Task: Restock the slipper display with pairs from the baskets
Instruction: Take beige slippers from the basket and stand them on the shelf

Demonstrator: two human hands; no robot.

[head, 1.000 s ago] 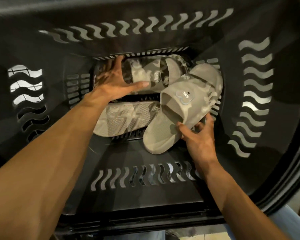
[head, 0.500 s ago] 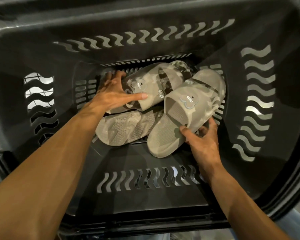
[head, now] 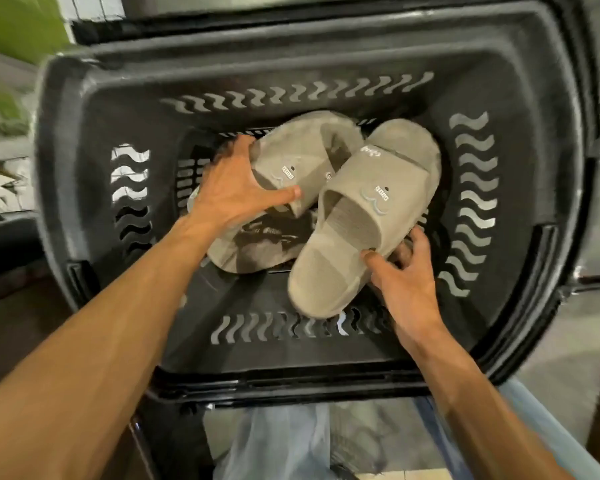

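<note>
black slotted basket [head: 291,53]; one taupe slipper [head: 253,251] lies on its floor.

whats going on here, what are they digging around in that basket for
A person has both hands down in a black basket. The left hand grips one tan slipper across its strap, and the right hand holds a second tan slipper by its edge, thumb on the footbed. A third slipper lies on the basket floor beneath them. Neither held slipper is out of the basket yet.
</note>
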